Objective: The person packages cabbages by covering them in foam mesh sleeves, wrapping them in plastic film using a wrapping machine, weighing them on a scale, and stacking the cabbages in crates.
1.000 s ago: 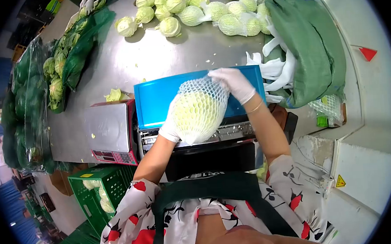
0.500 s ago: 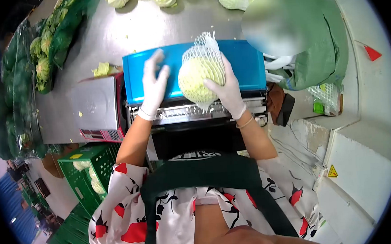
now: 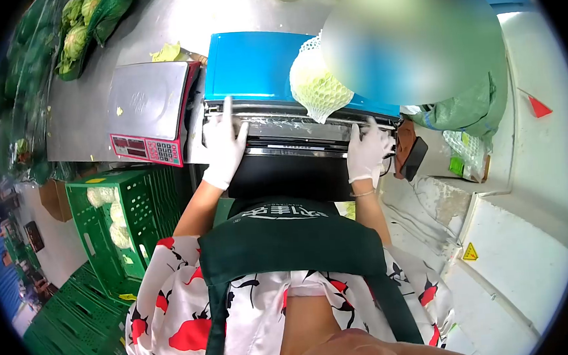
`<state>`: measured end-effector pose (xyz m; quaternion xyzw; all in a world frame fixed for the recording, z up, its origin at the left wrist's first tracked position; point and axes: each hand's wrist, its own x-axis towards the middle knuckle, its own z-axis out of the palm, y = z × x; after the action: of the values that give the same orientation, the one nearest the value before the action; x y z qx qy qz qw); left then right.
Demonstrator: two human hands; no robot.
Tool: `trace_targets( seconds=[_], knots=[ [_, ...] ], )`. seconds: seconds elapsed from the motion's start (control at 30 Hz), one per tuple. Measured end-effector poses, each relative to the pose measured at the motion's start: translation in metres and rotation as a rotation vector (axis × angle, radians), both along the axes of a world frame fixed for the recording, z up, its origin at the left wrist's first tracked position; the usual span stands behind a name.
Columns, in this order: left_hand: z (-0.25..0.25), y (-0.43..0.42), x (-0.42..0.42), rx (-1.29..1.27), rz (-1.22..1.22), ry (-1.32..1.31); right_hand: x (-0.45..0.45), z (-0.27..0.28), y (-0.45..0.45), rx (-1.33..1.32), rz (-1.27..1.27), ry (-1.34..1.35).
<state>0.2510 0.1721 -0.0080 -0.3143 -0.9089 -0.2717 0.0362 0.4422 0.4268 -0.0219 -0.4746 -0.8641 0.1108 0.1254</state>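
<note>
A pale green cabbage in a white foam net rests on the blue tray, its netted tip hanging over the front edge. In front of the tray runs a machine with a metal and film-covered strip. My left hand, in a white glove, lies at the strip's left end with its fingers apart and nothing in it. At the right end is my right hand, also gloved, fingers spread and empty, to the right of the cabbage and apart from it.
A scale with a red keypad stands left of the tray. Green crates holding netted cabbages are below it. Netted greens lie at the back left. A green sack is at the right, partly behind a blurred patch.
The cabbage has left my hands and now rests on the tray. Both hands have moved down to the machine's front strip, and my right hand has opened. The view has shifted.
</note>
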Motion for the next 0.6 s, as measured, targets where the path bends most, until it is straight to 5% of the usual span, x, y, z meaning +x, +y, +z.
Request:
trace_targets(
  seconds=[0.1, 0.13, 0.17, 0.27, 0.37, 0.43, 0.47, 0.53, 0.6],
  knots=[
    [0.001, 0.01, 0.001, 0.304, -0.179, -0.213, 0.004, 0.018, 0.007, -0.243, 0.179, 0.303],
    [0.01, 0.009, 0.001, 0.305, -0.353, -0.218, 0.015, 0.035, 0.011, -0.569, 0.181, 0.458],
    [0.027, 0.007, 0.009, 0.267, -0.448, -0.51, 0.027, 0.057, 0.011, -0.897, 0.178, 0.608],
    [0.084, -0.011, 0.006, 0.208, -0.801, -0.713, 0.073, 0.13, 0.017, -0.998, 0.418, 0.332],
    [0.16, -0.02, -0.022, 0.306, -1.011, -1.11, 0.097, 0.17, 0.06, -1.191, 0.893, 0.51],
    [0.179, -0.008, -0.042, 0.524, -0.956, -1.102, 0.085, 0.175, 0.087, -1.181, 1.048, 0.865],
    [0.183, 0.002, -0.06, 0.376, -0.833, -0.755, 0.063, 0.178, 0.094, -1.017, 0.889, 0.793],
    [0.173, 0.053, -0.088, 0.331, -0.629, -0.594, 0.002, 0.197, 0.097, -0.76, 0.566, 0.587],
    [0.111, 0.094, -0.119, 0.223, -0.69, -0.418, -0.064, 0.169, 0.111, -0.687, 0.761, 0.205]
  ],
)
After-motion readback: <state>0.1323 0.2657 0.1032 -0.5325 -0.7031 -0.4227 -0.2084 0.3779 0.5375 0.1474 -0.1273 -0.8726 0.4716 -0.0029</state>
